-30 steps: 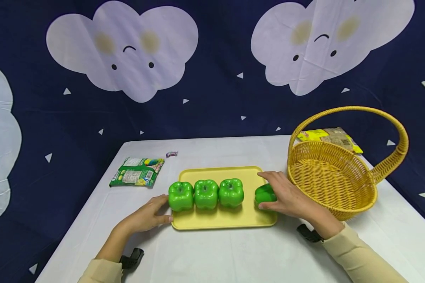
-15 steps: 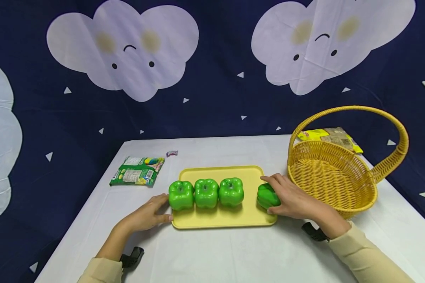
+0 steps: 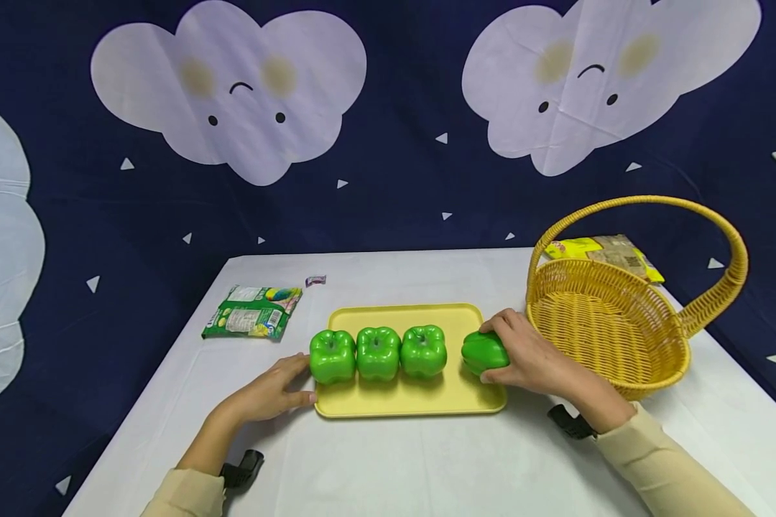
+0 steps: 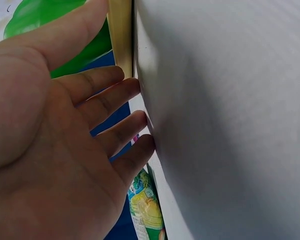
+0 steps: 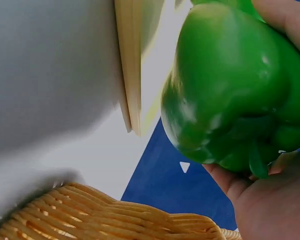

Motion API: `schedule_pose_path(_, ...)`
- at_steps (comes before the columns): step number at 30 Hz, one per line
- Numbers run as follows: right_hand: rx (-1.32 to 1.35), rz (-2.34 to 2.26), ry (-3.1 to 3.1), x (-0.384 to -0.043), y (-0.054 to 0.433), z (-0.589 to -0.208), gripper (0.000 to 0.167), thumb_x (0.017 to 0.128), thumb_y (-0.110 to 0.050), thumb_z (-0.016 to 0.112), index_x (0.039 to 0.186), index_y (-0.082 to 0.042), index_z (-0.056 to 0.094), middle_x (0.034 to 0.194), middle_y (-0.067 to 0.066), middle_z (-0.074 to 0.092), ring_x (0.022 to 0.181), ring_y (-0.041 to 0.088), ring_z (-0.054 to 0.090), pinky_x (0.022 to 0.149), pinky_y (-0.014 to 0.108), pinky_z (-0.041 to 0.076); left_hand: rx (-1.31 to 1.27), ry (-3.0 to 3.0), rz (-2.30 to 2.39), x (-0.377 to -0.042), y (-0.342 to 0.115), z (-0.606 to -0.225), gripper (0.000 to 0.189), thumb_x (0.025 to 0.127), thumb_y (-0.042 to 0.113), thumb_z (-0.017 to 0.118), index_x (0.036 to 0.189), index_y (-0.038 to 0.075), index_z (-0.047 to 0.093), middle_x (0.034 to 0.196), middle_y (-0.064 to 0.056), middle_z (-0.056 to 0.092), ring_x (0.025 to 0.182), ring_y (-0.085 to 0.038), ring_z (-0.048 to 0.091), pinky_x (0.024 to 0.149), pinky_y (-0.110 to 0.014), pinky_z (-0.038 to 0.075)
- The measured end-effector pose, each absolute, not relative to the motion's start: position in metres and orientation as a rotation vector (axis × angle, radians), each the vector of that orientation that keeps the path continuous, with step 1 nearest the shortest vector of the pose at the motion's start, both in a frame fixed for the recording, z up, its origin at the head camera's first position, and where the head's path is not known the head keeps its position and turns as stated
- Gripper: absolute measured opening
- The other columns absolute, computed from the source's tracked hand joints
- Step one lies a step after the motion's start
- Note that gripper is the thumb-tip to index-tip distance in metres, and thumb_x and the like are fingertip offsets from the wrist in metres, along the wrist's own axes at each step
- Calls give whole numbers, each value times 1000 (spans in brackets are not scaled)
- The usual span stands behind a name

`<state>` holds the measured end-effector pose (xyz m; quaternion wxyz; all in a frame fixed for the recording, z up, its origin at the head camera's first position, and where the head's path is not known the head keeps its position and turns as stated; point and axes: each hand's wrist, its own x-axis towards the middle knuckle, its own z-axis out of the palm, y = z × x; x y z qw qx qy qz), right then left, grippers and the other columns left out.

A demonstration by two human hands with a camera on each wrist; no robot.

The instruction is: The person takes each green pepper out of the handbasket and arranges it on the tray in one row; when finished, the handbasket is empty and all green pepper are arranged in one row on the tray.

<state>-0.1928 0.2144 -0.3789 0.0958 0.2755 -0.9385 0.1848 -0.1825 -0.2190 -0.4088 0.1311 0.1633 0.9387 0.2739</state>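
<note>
A yellow tray [image 3: 388,403] lies on the table with three green bell peppers [image 3: 378,353] in a row, stems up, on its left and middle. My right hand [image 3: 529,355] grips another green bell pepper [image 3: 483,352] at the tray's right end. In the right wrist view this pepper [image 5: 230,90] lies on its side, its stem toward the palm, with thumb and fingers round it. My left hand [image 3: 268,390] rests at the tray's left edge, thumb by the near corner and fingers beside the leftmost pepper. Its fingers [image 4: 105,102] look extended in the left wrist view and hold nothing.
A wicker basket [image 3: 621,377] with a tall handle stands right of the tray, close to my right forearm. Behind it lies a yellow packet [image 3: 608,251]. A green packet [image 3: 252,314] and a small wrapped candy [image 3: 315,281] lie at the back left.
The pepper in my right hand shifts slightly right, then back left, and now sits a little more upright to view. My left hand and the three peppers have stayed in place.
</note>
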Motion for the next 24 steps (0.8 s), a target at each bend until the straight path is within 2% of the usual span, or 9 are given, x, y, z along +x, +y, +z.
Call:
schedule_pose_path(13, 832, 513, -2781, -199, 210, -381, 61, 67, -36, 84, 116, -13, 55, 112, 7, 50, 94, 18, 48, 75, 31, 44, 468, 2726, 800, -181, -218, -407, 75, 85, 39, 67, 142, 0, 37, 148, -24, 36, 141, -45, 22, 114, -62, 19)
schedule_pose_path(20, 840, 519, -2773, -200, 209, -379, 80, 68, -38, 83, 133, -11, 45, 115, 6, 53, 96, 18, 51, 74, 30, 46, 465, 2730, 803, -181, -218, -409, 76, 85, 40, 67, 143, 0, 37, 149, -24, 36, 141, -44, 22, 115, -62, 18)
schedule_pose_path(24, 828, 517, -2745, -200, 209, -380, 87, 66, -39, 84, 136, -11, 41, 112, 7, 51, 94, 18, 51, 74, 30, 46, 466, 2730, 808, -181, -219, -409, 76, 85, 39, 67, 143, 0, 37, 149, -24, 35, 141, -45, 22, 115, -62, 18)
